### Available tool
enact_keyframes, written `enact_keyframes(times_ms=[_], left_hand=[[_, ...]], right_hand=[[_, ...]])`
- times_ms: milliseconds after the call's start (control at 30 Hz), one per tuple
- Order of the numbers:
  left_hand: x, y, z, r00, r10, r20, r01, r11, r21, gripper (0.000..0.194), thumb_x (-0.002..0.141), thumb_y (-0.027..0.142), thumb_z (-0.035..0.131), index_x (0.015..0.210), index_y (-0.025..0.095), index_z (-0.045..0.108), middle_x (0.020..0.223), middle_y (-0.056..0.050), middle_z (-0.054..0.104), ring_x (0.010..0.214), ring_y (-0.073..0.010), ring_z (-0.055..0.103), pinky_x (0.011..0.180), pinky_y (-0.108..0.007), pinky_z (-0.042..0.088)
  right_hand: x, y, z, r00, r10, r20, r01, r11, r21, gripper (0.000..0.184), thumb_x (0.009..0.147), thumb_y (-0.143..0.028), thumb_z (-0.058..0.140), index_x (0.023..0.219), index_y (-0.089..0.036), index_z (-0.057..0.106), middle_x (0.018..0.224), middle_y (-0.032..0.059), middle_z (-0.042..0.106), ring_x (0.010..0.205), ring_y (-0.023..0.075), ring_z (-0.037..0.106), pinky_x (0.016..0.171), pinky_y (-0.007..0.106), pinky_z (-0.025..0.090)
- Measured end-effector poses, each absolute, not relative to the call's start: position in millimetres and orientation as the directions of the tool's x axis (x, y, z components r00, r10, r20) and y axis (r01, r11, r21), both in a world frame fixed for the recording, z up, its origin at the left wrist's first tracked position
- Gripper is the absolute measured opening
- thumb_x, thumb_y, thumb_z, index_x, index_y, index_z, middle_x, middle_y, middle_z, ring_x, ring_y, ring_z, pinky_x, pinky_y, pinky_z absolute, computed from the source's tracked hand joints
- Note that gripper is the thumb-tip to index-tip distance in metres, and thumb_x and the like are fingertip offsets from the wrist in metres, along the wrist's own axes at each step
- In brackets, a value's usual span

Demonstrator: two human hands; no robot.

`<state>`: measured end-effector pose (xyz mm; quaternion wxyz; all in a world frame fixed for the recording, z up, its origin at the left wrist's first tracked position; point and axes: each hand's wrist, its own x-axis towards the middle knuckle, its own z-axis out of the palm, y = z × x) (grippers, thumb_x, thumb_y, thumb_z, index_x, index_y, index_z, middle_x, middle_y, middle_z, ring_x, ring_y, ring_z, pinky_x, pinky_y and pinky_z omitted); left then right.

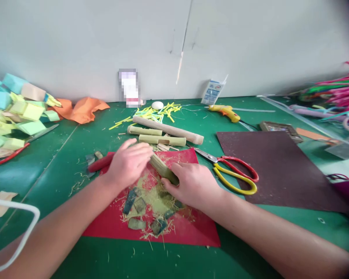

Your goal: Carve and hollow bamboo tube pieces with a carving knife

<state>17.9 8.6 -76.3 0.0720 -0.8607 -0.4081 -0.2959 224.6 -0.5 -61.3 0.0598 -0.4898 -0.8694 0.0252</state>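
A short greenish bamboo tube [162, 167] lies slanted above a red sheet [197, 234]. My left hand [130, 162] is closed over its far end, with the fingertips partly hidden. Round the near end my right hand [192, 182] is wrapped, thumb along the side. Yellowish dust, fine shavings and several dark scraps of sandpaper [136, 224] are scattered on the sheet below. A red rod-shaped thing [100, 162] lies beside my left wrist. Just beyond the hands rest a bamboo piece with a cut-out slot [163, 140] and a longer pale stick [168, 130].
Scissors [231, 170] with red and yellow handles overlap a dark brown sheet [264, 166] on the right. A yellow glue gun [225, 113] lies behind. Folded paper blocks [17, 112] and orange paper [83, 110] sit left; pink and green strips [337, 93] are far right.
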Motion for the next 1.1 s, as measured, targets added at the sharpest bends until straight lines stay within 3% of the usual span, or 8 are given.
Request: enact_keyframes(times_ms=[100, 267, 400, 567, 700, 800, 933, 1100], left_hand=[[18.4, 6.9, -76.6, 0.637, 0.574, 0.514, 0.605, -0.786, 0.128, 0.027, 0.090, 0.012, 0.047, 0.110, 0.016, 0.064, 0.115, -0.007, 0.068, 0.111, -0.0185, 0.060, 0.101, -0.042, 0.040], [14.7, 9.4, -77.5, 0.473, 0.658, 0.586, 0.762, -0.639, 0.102, 0.022, 0.090, 0.015, 0.050, 0.102, 0.019, 0.068, 0.105, -0.005, 0.072, 0.104, -0.0209, 0.064, 0.101, -0.048, 0.037], [19.8, 4.2, -77.3, 0.630, 0.582, 0.515, 0.614, -0.778, 0.128, 0.025, 0.090, 0.013, 0.048, 0.109, 0.016, 0.065, 0.114, -0.006, 0.068, 0.113, -0.0186, 0.059, 0.104, -0.043, 0.037], [16.7, 5.9, -77.6, 0.497, 0.656, 0.568, 0.743, -0.660, 0.113, 0.021, 0.091, 0.015, 0.050, 0.102, 0.019, 0.068, 0.107, -0.005, 0.071, 0.106, -0.0202, 0.063, 0.103, -0.048, 0.035], [14.9, 6.9, -77.2, 0.630, 0.585, 0.511, 0.616, -0.777, 0.129, 0.024, 0.092, 0.016, 0.048, 0.109, 0.019, 0.066, 0.113, -0.006, 0.068, 0.111, -0.0178, 0.061, 0.102, -0.042, 0.038], [13.6, 6.5, -76.7, 0.484, 0.666, 0.568, 0.756, -0.645, 0.111, 0.022, 0.092, 0.017, 0.050, 0.104, 0.021, 0.067, 0.107, -0.004, 0.071, 0.106, -0.0206, 0.063, 0.101, -0.048, 0.038], [12.6, 5.7, -77.9, 0.629, 0.586, 0.511, 0.636, -0.766, 0.096, 0.025, 0.092, 0.015, 0.048, 0.110, 0.018, 0.065, 0.116, -0.006, 0.067, 0.114, -0.0180, 0.059, 0.103, -0.042, 0.037], [-0.8, 20.0, -81.2, 0.442, 0.722, 0.531, 0.780, -0.602, 0.169, 0.023, 0.092, 0.020, 0.050, 0.108, 0.023, 0.067, 0.112, -0.003, 0.069, 0.109, -0.0194, 0.061, 0.102, -0.045, 0.037]], right_hand=[[224.1, -0.3, -62.1, -0.521, 0.849, 0.086, 0.839, 0.528, -0.129, 0.027, 0.081, -0.043, 0.050, 0.079, -0.018, 0.060, 0.077, 0.0043, 0.069, 0.066, 0.0197, 0.063, 0.051, 0.029, 0.024], [223.9, 0.8, -63.6, -0.511, 0.853, 0.103, 0.847, 0.521, -0.104, 0.032, 0.083, -0.046, 0.048, 0.075, -0.018, 0.060, 0.071, 0.0045, 0.068, 0.064, 0.0196, 0.063, 0.050, 0.029, 0.023], [223.3, 0.0, -64.6, -0.536, 0.836, 0.118, 0.830, 0.547, -0.106, 0.028, 0.082, -0.042, 0.049, 0.081, -0.018, 0.062, 0.074, 0.0040, 0.068, 0.064, 0.0188, 0.063, 0.050, 0.029, 0.024], [223.0, -0.4, -65.4, -0.521, 0.843, 0.133, 0.842, 0.533, -0.082, 0.031, 0.082, -0.045, 0.048, 0.075, -0.018, 0.061, 0.069, 0.0044, 0.067, 0.061, 0.0191, 0.062, 0.050, 0.029, 0.022], [223.6, 0.1, -65.4, -0.541, 0.830, 0.133, 0.831, 0.552, -0.069, 0.030, 0.083, -0.044, 0.048, 0.078, -0.018, 0.063, 0.073, 0.0047, 0.068, 0.063, 0.0193, 0.063, 0.050, 0.030, 0.022], [223.8, 0.2, -64.4, -0.535, 0.835, 0.128, 0.838, 0.544, -0.046, 0.034, 0.084, -0.046, 0.046, 0.073, -0.018, 0.062, 0.070, 0.0051, 0.067, 0.061, 0.0197, 0.062, 0.049, 0.030, 0.021], [224.6, 0.1, -63.2, -0.553, 0.825, 0.117, 0.827, 0.560, -0.047, 0.031, 0.083, -0.044, 0.047, 0.075, -0.018, 0.063, 0.070, 0.0050, 0.068, 0.063, 0.0199, 0.063, 0.050, 0.030, 0.023], [225.6, -1.7, -62.5, -0.539, 0.832, 0.129, 0.839, 0.544, -0.002, 0.037, 0.087, -0.048, 0.041, 0.077, -0.018, 0.061, 0.070, 0.0054, 0.066, 0.063, 0.0210, 0.063, 0.051, 0.031, 0.024]])
